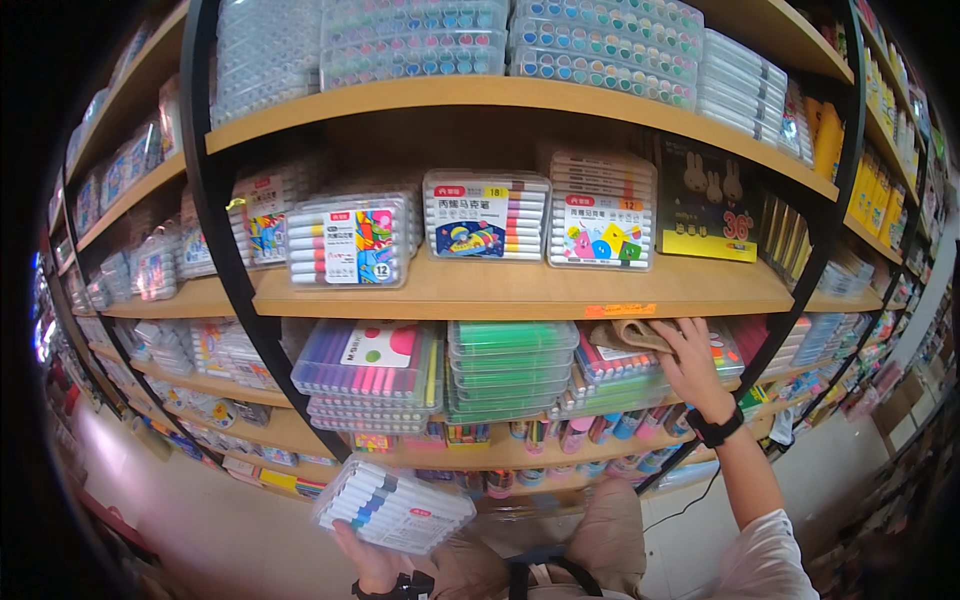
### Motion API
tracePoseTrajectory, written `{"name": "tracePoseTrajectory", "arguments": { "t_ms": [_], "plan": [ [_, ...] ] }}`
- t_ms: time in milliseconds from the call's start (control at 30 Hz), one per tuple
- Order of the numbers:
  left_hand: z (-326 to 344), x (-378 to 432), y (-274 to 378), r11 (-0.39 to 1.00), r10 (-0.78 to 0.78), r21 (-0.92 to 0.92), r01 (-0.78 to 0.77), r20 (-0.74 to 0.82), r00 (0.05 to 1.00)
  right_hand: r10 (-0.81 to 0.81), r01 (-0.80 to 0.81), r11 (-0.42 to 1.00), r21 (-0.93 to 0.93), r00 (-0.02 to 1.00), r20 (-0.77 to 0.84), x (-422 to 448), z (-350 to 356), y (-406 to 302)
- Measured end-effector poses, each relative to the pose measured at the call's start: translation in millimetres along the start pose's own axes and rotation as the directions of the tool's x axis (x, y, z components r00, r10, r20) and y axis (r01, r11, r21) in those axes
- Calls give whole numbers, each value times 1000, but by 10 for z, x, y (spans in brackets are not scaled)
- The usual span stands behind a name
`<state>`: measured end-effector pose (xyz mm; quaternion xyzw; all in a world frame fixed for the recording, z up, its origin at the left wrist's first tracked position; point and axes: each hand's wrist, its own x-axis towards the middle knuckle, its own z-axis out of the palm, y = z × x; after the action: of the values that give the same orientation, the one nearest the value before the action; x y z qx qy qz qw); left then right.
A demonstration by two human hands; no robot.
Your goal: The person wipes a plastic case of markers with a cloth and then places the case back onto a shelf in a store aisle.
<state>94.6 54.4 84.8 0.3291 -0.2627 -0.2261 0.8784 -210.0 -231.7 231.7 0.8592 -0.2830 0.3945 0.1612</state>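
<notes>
My left hand (367, 559) holds a clear plastic case of white-barrelled marker pens (394, 510), tilted, below the shelves and in front of my legs. My right hand (690, 367), with a black band on the wrist, reaches to the lower shelf at the right. Its fingers are on a folded brown cloth (634, 335), which lies over a stacked case of coloured pens (600, 365); the fingertips are partly hidden under the shelf edge. Left of the cloth stands a stack of clear cases with green contents (510, 375). Further left are stacked cases of purple and pink pens (367, 375).
Above my right hand, the middle shelf board (510, 289) juts out. On it stand marker sets (487, 217) and a black box with rabbit figures (705, 199). Black uprights (217, 180) frame the bay. The top shelf (480, 94) bears stacked marker cases. A cable (686, 510) trails over the floor.
</notes>
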Motion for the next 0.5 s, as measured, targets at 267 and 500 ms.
{"name": "tracePoseTrajectory", "arguments": {
  "t_ms": [267, 500],
  "plan": [
    [72, 165, 500, 692, 636, 311, -652, 167, 754, 120, -286, 658, 697, 953, 278, -444, -407, -772],
    [1050, 108, 803, 169, 501, 135, -976, 842, 203, -381, -522, -95, 848, 806, 454, -495, -508, -1696]
  ]
}}
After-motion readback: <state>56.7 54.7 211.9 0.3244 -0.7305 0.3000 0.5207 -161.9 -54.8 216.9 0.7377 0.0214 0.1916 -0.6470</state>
